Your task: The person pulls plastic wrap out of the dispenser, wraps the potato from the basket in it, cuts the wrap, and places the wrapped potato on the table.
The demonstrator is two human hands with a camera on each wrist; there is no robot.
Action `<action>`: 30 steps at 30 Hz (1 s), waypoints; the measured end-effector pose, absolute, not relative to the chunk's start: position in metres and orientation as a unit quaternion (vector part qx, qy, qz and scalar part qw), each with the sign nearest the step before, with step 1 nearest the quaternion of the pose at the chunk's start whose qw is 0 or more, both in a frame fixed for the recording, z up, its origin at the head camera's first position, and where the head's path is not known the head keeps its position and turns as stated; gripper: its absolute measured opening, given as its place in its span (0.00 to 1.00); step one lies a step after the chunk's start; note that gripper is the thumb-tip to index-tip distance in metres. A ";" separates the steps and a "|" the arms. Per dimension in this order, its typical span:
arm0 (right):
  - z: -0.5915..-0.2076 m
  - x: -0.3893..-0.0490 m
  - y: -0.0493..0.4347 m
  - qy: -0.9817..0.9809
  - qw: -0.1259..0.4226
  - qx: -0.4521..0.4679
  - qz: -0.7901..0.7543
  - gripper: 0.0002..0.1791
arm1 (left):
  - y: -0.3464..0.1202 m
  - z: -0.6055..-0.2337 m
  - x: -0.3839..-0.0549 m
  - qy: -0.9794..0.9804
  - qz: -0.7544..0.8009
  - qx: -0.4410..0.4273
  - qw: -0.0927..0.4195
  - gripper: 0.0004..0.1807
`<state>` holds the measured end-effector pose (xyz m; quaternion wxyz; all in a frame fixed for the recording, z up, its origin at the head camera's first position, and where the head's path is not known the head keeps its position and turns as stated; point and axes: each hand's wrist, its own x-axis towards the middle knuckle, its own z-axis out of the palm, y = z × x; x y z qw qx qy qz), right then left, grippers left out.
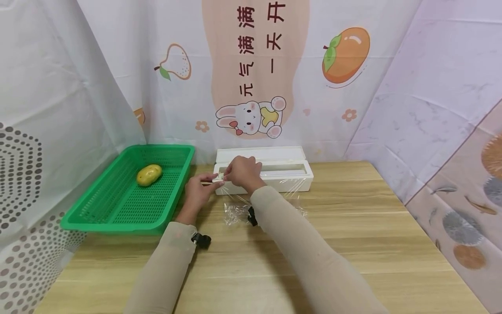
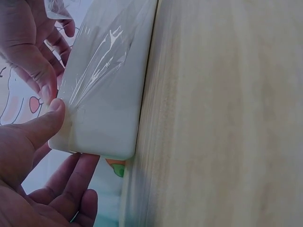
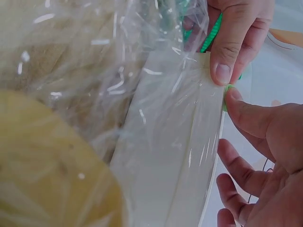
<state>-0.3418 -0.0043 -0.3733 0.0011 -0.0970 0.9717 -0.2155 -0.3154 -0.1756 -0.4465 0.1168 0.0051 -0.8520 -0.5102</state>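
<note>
A long white cling film box (image 1: pixel 270 186) stands on the table with its lid raised at the back and a roll (image 1: pixel 283 173) inside. My left hand (image 1: pixel 197 192) grips the box's left end, thumb on the front and fingers at the end face in the left wrist view. At that same corner my right hand (image 1: pixel 244 172) pinches a small green piece (image 3: pixel 227 98) at the rim. Clear cling film (image 2: pixel 102 59) hangs down the box's front and lies crumpled on the table. Under film, a yellow rounded thing (image 3: pixel 52 165) shows in the right wrist view; my right forearm hides that spot from the head view.
To the left stands a green plastic basket (image 1: pixel 174 205) with a yellow potato (image 1: pixel 149 175) in it. The wooden table (image 1: pixel 353 226) runs back to a printed curtain (image 1: pixel 176 109) close behind the box. Black straps (image 1: pixel 201 240) sit at my wrists.
</note>
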 end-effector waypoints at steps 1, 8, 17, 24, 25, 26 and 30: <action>-0.374 -0.342 -0.004 0.972 0.001 -0.098 -0.213 0.04 | -0.175 -0.447 -0.316 -0.853 -0.509 0.005 0.118 0.23; -0.371 -0.342 0.004 0.975 0.004 -0.107 -0.194 0.06 | -0.173 -0.449 -0.317 -0.856 -0.504 0.004 0.119 0.23; -0.370 -0.346 0.030 0.978 0.017 -0.098 -0.184 0.06 | -0.175 -0.448 -0.316 -0.856 -0.503 0.010 0.117 0.24; -0.372 -0.349 0.050 0.978 0.026 -0.089 -0.188 0.07 | -0.175 -0.448 -0.314 -0.855 -0.506 0.006 0.116 0.24; -0.373 -0.349 0.052 0.978 0.027 -0.089 -0.189 0.08 | -0.176 -0.448 -0.313 -0.856 -0.505 0.005 0.116 0.24; -0.373 -0.349 0.054 0.977 0.027 -0.087 -0.191 0.08 | -0.176 -0.447 -0.313 -0.856 -0.505 0.005 0.116 0.24; -0.373 -0.349 0.063 0.976 0.023 -0.085 -0.199 0.08 | -0.175 -0.447 -0.313 -0.857 -0.502 0.004 0.118 0.24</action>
